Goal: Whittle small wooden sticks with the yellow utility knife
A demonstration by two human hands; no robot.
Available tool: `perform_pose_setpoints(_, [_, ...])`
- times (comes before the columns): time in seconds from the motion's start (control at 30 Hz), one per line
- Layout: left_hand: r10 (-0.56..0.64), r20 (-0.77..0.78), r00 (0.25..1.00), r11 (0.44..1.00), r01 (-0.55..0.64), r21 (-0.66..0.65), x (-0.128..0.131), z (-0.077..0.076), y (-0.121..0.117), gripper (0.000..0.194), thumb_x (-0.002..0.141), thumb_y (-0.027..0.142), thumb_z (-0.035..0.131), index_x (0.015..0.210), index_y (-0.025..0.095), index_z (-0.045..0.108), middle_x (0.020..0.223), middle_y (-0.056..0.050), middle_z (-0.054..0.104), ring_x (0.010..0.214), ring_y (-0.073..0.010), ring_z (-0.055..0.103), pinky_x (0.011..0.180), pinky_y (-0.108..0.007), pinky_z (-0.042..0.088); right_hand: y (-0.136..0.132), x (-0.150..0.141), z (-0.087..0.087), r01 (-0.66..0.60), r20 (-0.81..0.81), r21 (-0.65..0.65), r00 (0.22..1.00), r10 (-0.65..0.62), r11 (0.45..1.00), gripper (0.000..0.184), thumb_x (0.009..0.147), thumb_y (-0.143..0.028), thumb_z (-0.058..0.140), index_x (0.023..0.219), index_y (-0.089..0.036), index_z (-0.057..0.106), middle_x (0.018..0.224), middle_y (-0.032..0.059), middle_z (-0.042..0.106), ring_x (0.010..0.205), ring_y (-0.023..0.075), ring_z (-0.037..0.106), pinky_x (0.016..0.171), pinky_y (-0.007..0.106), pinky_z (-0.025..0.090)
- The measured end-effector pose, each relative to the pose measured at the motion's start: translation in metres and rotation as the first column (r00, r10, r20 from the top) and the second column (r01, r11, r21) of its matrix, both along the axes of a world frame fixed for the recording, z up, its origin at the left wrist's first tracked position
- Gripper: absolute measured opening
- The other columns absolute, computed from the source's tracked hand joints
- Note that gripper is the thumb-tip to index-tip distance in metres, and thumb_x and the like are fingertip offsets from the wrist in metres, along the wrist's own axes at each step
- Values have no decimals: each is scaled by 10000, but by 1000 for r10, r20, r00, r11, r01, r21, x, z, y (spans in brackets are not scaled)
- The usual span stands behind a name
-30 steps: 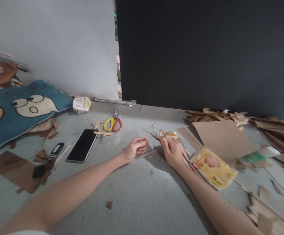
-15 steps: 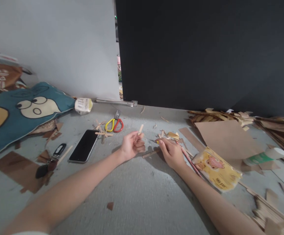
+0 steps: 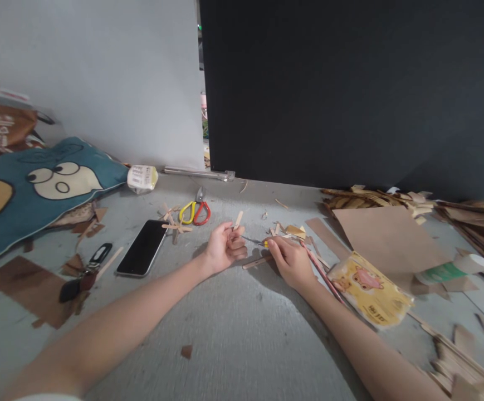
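Note:
My left hand (image 3: 226, 249) is closed, and a short wooden craft stick (image 3: 238, 219) sticks up between its thumb and fingers. Facing it, my right hand (image 3: 291, 260) wraps round a yellow thin-bladed tool (image 3: 265, 244) that looks like a craft knife; most of its handle is hidden in the fist. The grey blade points left toward the left fingers; whether it touches the stick I cannot tell. Under and between the hands lies another craft stick (image 3: 257, 262). Wood scraps (image 3: 295, 231) are scattered just beyond my right hand.
Scissors (image 3: 195, 211) with yellow and red handles lie behind crossed craft sticks (image 3: 177, 228) and a phone (image 3: 143, 248). Keys (image 3: 83, 275) and a blue cushion (image 3: 64, 172) are at left. A yellow tissue pack (image 3: 371, 289) and cardboard (image 3: 387, 236) lie at right; upright panels stand behind.
The tool in my right hand has turned slightly, so more of its yellow part and blade shows. The left hand and its stick have barely moved.

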State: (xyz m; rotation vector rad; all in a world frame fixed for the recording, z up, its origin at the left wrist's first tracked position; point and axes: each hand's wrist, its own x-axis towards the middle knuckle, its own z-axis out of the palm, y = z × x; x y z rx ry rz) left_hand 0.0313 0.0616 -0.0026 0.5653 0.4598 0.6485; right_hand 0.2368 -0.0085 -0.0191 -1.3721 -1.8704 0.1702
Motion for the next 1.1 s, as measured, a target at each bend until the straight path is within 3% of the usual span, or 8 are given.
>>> perform_pose_setpoints(0.17, [22,-9,1000,1000,-22,3,2,3,-2,372,941,367,408,602,219,367,463,83,167,392,-92,109,428,-245,203,-1,-1,-1,63,14,-22,998,-63,998,411,1070,-539,380,1170,-215,612,784,33,718,665,222,691,622,299,459])
perform_pose_setpoints(0.3, [58,-15,998,998,-57,31,3,4,-4,330,919,307,490,620,211,388,496,86,179,404,-85,128,434,-233,204,0,-2,-3,63,25,-14,998,-63,998,414,1043,-529,441,1277,-192,499,851,42,709,656,229,683,604,301,469])
perform_pose_setpoints(0.53, [75,-16,997,978,-71,197,6,2,-9,256,922,208,556,687,188,458,528,97,189,417,-65,162,461,-208,217,7,-1,-7,-3,46,54,999,1,999,310,1101,-402,337,1158,-218,580,1017,108,713,926,262,698,780,340,518])
perform_pose_setpoints(0.67, [123,-68,990,945,-96,313,9,-1,-13,211,865,232,670,717,168,533,526,102,225,438,-53,199,484,-208,208,10,0,-7,-25,39,81,999,22,996,325,1104,-370,345,1117,-220,634,981,99,694,921,260,654,824,357,495])
perform_pose_setpoints(0.73, [183,-117,976,931,-134,340,10,-3,-13,192,777,209,748,726,154,571,549,87,324,460,-43,229,490,-209,203,11,1,-7,-30,34,99,999,27,995,310,1098,-341,366,1129,-218,650,960,93,688,923,265,637,841,371,482])
perform_pose_setpoints(0.87, [240,-160,958,928,-178,329,12,-5,-12,188,644,154,784,713,140,610,661,33,524,499,-35,302,497,-214,217,12,4,-8,-73,16,111,997,72,991,282,1081,-286,401,1146,-217,667,951,87,679,921,264,620,844,377,476])
perform_pose_setpoints(1.1, [230,-164,959,949,-184,256,10,-10,-9,186,680,153,777,801,149,637,654,25,564,509,-59,368,511,-209,245,13,4,-8,-105,-12,103,994,107,989,280,1081,-295,421,1167,-218,675,948,87,677,911,258,622,830,374,484])
